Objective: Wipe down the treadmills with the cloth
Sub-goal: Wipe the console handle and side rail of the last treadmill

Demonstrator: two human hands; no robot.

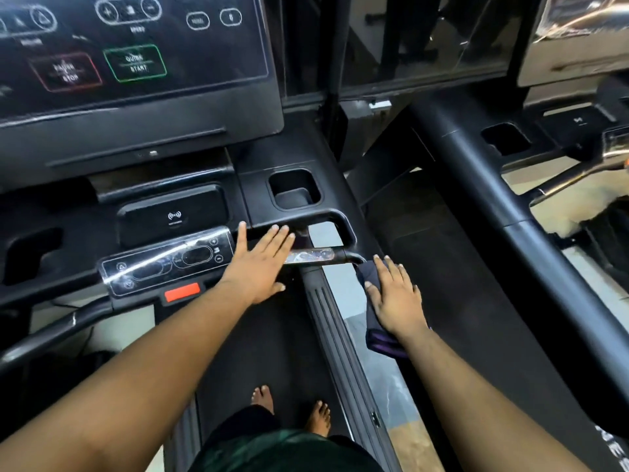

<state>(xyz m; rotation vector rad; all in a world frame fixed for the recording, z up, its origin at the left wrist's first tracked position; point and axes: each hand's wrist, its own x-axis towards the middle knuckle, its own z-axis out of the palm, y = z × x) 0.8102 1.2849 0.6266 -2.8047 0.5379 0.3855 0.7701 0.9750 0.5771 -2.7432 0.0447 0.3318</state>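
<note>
- Right hand (396, 298), fingers straight, presses the cloth (383, 340) onto the treadmill handrail (351, 257) beneath it; wiping seems underway.
- Left hand (258, 264) rests spread flat.
- Next move probably calls for sliding the cloth forward, beyond the fingertips.

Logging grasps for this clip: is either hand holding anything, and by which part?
Nothing is gripped. The right hand lies flat on the dark cloth, pressing its upper part down; the left hand lies open over the shiny grip bar.

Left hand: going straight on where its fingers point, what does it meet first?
Probably the console bar, right ahead of the left hand; the cup holder lies beyond. Depth is unclear.
</note>
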